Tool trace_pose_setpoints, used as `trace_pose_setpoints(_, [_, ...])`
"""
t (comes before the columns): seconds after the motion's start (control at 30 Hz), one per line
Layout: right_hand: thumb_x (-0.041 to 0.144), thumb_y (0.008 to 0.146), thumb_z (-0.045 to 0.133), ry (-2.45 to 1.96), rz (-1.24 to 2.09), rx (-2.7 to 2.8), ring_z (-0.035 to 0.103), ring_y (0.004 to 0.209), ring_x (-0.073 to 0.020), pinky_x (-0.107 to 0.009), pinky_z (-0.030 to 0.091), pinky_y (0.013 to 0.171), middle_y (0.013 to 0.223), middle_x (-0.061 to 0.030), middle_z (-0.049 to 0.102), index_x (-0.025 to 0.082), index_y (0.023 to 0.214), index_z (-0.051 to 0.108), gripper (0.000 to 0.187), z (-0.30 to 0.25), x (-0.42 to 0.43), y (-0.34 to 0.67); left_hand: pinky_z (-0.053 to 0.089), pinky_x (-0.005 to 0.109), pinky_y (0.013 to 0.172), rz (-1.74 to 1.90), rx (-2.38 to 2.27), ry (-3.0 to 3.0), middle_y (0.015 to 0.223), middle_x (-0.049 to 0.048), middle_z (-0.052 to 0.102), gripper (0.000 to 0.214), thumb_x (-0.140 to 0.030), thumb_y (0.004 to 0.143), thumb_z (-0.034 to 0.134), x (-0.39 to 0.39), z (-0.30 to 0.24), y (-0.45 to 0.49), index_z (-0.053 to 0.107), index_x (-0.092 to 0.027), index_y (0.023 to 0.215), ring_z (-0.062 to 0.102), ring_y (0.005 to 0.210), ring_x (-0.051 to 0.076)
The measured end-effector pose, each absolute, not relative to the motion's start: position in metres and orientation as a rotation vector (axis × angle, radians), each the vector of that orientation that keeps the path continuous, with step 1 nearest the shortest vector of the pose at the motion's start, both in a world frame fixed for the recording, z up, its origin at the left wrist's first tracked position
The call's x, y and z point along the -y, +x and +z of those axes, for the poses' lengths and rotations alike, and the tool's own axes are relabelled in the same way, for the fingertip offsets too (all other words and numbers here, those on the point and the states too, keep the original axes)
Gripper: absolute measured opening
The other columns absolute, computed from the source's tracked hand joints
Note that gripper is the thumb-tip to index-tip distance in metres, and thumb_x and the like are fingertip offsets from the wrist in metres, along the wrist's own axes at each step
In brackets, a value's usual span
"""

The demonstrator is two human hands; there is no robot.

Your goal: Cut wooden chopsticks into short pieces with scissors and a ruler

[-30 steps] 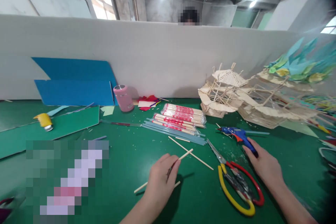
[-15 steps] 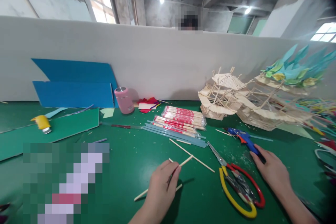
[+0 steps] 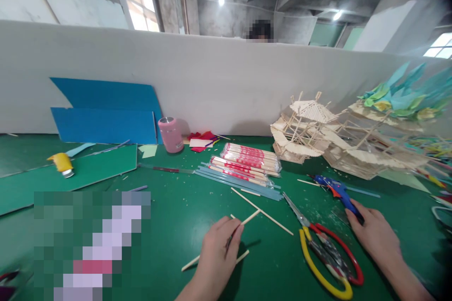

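- Your L hand (image 3: 219, 249) is pinching the held stick (image 3: 250, 217) btwn thumb & fingers, knuckles up, prob. to keep its far end steady; that end is meeting the loose stick (image 3: 277, 222) about midway along, looking like a T. Can't tell if they're joined.
- More stick ends are poking out around that hand; how they're linking under your palm is hidden.
- Your R hand (image 3: 377, 233) is grasping the glue gun (image 3: 337, 190) by its handle. Nozzle's pointing L, away from your fingers, prob. for safe holding; a thin stick (image 3: 308, 182) is lying just beside the tip.
- Scissors (image 3: 321, 249) are lying btwn your hands, handles twd you, so they're prob. within easy reach, but they're also blocking the straight path btwn gun & sticks at bench (image 3: 165, 225) level.
- Blue-grey strips (image 3: 233, 182) are sitting beyond the loose stick, w/ the wrapped stick packs (image 3: 247, 157) behind them; both are limiting fwd room.
- Stick model (image 3: 310, 143) is standing behind the gun, near the white partition (image 3: 212, 75); it's looking fragile, so the gun's far side is prob. tight.
- More room is showing L of your L hand, up to the pixelated patch; can't tell what's there.
- Pink cup (image 3: 171, 135) is standing well apart, near the partition.
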State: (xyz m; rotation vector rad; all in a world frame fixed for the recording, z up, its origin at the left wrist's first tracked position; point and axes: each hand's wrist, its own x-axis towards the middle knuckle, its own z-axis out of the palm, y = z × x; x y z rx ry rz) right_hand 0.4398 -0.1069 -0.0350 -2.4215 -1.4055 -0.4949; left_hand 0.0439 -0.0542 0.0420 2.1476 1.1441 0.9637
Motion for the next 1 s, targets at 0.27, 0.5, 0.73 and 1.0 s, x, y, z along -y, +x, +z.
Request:
trace_pose_setpoints(0.27, [0.044, 0.078, 0.033, -2.534, -0.587, 1.298, 0.058, 0.072, -0.0358, -0.045, 0.042, 0.050, 0.092, -0.0197, 0.061, 0.020, 0.112, 0.054, 0.046, -0.015, 0.117, 0.461, 0.038, 0.021, 0.055, 0.996, -1.163, 2.242, 0.063, 0.0034, 0.052, 0.020, -0.019, 0.083, 0.039, 0.054, 0.036, 0.038, 0.058, -0.017, 0.077, 0.048, 0.059, 0.014])
trace_pose_setpoints(0.5, [0.026, 0.080, 0.036, -2.247, -0.602, 1.880, 0.054, 0.093, -0.0216, -0.031, 0.041, 0.083, 0.104, -0.0067, 0.061, 0.016, 0.105, 0.057, 0.034, -0.016, 0.062, 0.426, 0.039, 0.024, 0.059, 0.986, -1.173, 2.360, 0.067, 0.0039, 0.055, 0.018, -0.017, 0.083, 0.038, 0.053, 0.031, 0.036, 0.056, -0.017, 0.081, 0.049, 0.062, 0.014])
trace_pose_setpoints(0.73, [0.007, 0.079, 0.035, -2.118, -0.572, 2.172, 0.055, 0.081, -0.0227, -0.033, 0.043, 0.075, 0.088, -0.0099, 0.065, 0.011, 0.094, 0.062, 0.032, -0.016, 0.020, 0.417, 0.037, 0.024, 0.057, 1.038, -1.180, 2.430, 0.065, 0.0043, 0.056, 0.017, -0.015, 0.082, 0.039, 0.052, 0.028, 0.035, 0.056, -0.016, 0.080, 0.048, 0.060, 0.015])
trace_pose_setpoints(1.0, [0.012, 0.080, 0.037, -2.159, -0.464, 2.191, 0.054, 0.080, -0.0219, -0.032, 0.040, 0.074, 0.084, -0.0088, 0.060, 0.014, 0.096, 0.060, 0.028, -0.018, 0.048, 0.415, 0.037, 0.025, 0.056, 1.072, -1.146, 2.406, 0.064, 0.0039, 0.054, 0.018, -0.015, 0.082, 0.039, 0.051, 0.028, 0.036, 0.057, -0.016, 0.080, 0.048, 0.059, 0.015])
